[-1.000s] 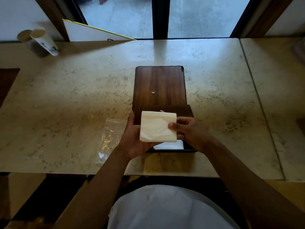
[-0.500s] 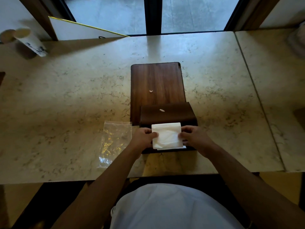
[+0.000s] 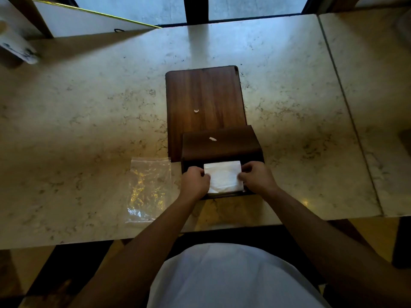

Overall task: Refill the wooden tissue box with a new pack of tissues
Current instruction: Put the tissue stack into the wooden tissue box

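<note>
A dark wooden tissue box (image 3: 221,145) stands at the near middle of the marble table, with its flat wooden lid (image 3: 204,96) lying behind it. A white stack of tissues (image 3: 223,176) sits in the box's open near end. My left hand (image 3: 194,182) grips the stack's left edge and my right hand (image 3: 255,177) grips its right edge. Both hands rest low against the box. The inside of the box under the stack is hidden.
An empty clear plastic bag (image 3: 148,187) lies flat just left of the box. A tipped paper cup (image 3: 15,47) is at the far left. A white board (image 3: 89,21) leans at the back. A seam (image 3: 349,112) splits the table on the right.
The tissue stack, held up and facing me a second ago, has come down flat into the box's open end. Both hands shifted to its side edges and stay there.
</note>
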The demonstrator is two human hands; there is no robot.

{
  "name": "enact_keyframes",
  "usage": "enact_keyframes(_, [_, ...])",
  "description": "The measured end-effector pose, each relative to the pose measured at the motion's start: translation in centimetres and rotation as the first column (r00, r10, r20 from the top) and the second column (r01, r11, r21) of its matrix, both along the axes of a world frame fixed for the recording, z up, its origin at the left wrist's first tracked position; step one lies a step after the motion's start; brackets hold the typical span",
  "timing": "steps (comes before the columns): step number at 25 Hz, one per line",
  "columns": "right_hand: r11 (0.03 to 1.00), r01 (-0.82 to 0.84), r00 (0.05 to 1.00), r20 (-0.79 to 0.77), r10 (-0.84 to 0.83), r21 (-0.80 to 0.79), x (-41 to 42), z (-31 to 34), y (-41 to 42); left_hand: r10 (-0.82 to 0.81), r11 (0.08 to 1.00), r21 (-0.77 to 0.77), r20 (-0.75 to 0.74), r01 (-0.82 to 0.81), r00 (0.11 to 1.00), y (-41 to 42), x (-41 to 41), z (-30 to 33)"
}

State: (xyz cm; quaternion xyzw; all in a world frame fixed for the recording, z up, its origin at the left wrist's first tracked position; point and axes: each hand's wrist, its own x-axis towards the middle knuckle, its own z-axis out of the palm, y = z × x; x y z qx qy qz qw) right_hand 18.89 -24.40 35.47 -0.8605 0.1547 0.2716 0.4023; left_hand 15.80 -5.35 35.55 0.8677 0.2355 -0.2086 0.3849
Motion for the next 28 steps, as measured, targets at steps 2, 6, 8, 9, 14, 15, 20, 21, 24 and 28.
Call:
enact_keyframes(2, [0.999,-0.011,1.0,0.018,0.012,-0.045,0.1,-0.3,0.0,0.01,1.0,0.029,-0.005,-0.01,1.0,-0.2,0.0,-0.3])
enact_keyframes(6, [0.991,-0.044,0.998,0.034,0.048,-0.128,0.0,-0.8,0.1,0.022,0.996,0.081,-0.006,-0.021,1.0,-0.5,0.1,-0.8])
enact_keyframes(8, [0.988,-0.05,0.998,0.035,0.056,-0.145,0.0,-1.0,0.1,0.012,0.994,0.109,0.005,-0.013,1.0,-0.7,0.0,-0.9])
enact_keyframes(9, [0.986,-0.056,0.997,0.039,0.062,-0.156,0.0,-1.0,0.1,0.013,0.993,0.117,0.011,-0.014,1.0,-0.9,0.0,-0.9])
enact_keyframes(14, [0.961,-0.146,0.982,0.087,0.17,-0.234,-0.3,-1.0,0.4,0.011,0.989,0.15,0.032,-0.016,0.999,-1.1,-0.3,-1.0])
enact_keyframes(15, [0.957,-0.158,0.978,0.092,0.185,-0.245,-0.3,-0.9,0.4,0.01,0.988,0.151,0.032,-0.015,0.999,-1.1,-0.3,-1.0])
enact_keyframes(20, [0.938,-0.196,0.96,0.137,0.242,-0.285,0.0,0.3,0.2,0.041,0.996,0.076,0.032,-0.043,0.999,-1.0,0.0,-0.3])
enact_keyframes(21, [0.947,-0.179,0.957,0.174,0.23,-0.268,0.1,0.6,0.1,0.062,0.996,0.056,0.045,-0.064,0.997,-0.8,0.1,0.0])
enact_keyframes(24, [0.969,-0.077,0.94,0.308,0.15,-0.236,1.3,1.9,-0.4,0.166,0.986,-0.007,0.124,-0.166,0.978,0.3,0.5,1.5])
enact_keyframes(28, [0.983,0.088,0.928,0.372,-0.022,-0.161,5.1,3.0,-1.3,0.256,0.961,0.024,0.291,-0.274,0.922,3.3,3.1,3.0])
